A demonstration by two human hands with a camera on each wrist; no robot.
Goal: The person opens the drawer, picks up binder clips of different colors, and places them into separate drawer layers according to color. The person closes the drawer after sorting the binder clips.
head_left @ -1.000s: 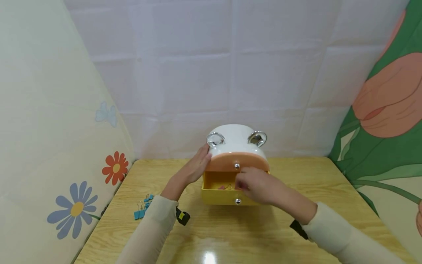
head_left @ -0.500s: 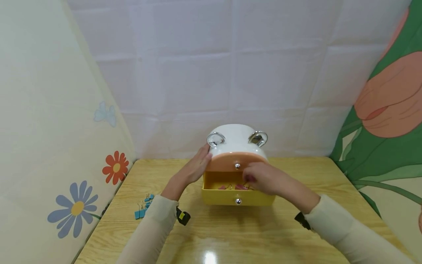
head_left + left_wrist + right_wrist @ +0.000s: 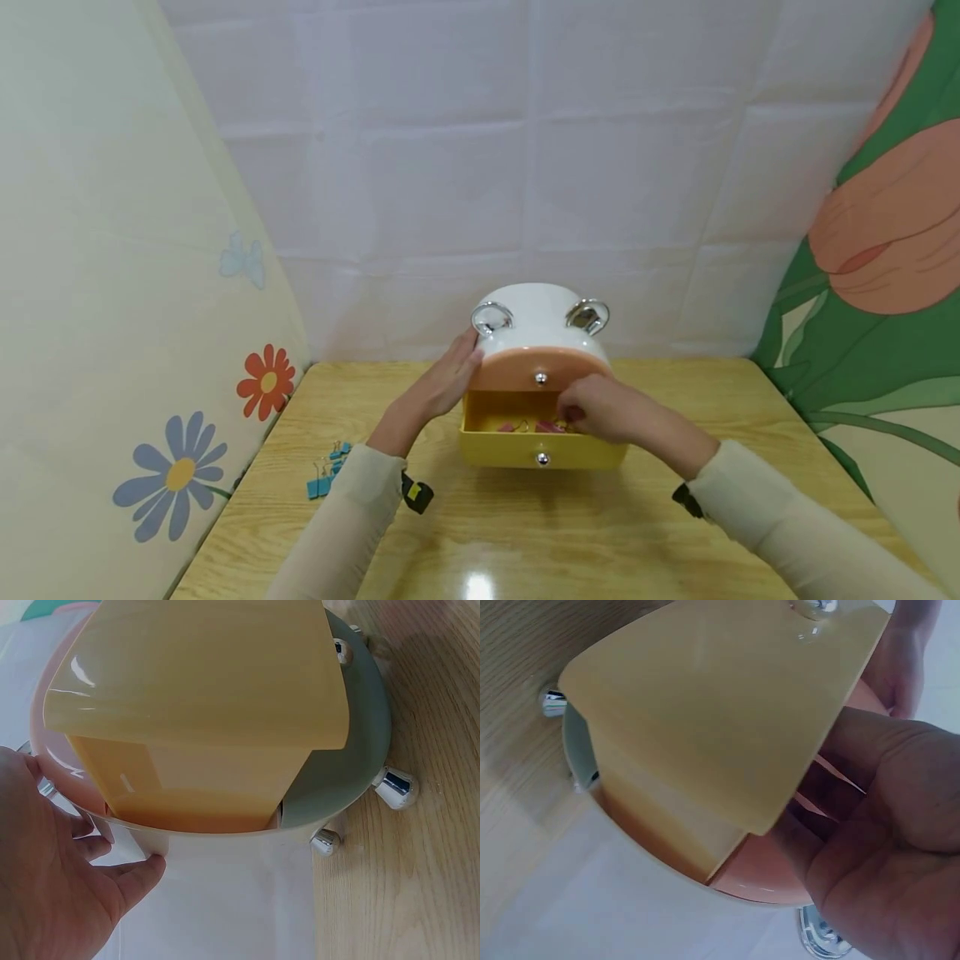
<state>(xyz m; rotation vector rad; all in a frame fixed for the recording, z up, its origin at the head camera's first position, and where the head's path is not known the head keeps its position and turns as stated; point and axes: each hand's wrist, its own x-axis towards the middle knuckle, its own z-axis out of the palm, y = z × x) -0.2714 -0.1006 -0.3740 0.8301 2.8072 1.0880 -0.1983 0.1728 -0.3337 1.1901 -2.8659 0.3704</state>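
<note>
A small white drawer box (image 3: 534, 317) with chrome ring ears stands on the table, its yellow lower drawer (image 3: 502, 450) pulled out. Several pink binder clips (image 3: 549, 427) lie in that drawer. My left hand (image 3: 442, 382) rests against the box's left side, fingers fairly straight in the left wrist view. Over the drawer's right part, my right hand (image 3: 609, 408) reaches in with bent fingers. Its fingertips are hidden behind the drawer front in the right wrist view, so whether it holds a clip does not show. The orange upper drawer (image 3: 517, 367) is closed.
Several blue binder clips (image 3: 318, 487) lie on the wooden table (image 3: 480, 533), left of the box and close to the left forearm. Behind stands a white cloth backdrop (image 3: 420, 183). Chrome feet (image 3: 396, 787) support the box.
My right hand has moved right along the drawer, uncovering a pink binder clip near its middle. It has stayed near the drawer's right side since. My left hand keeps its place.
</note>
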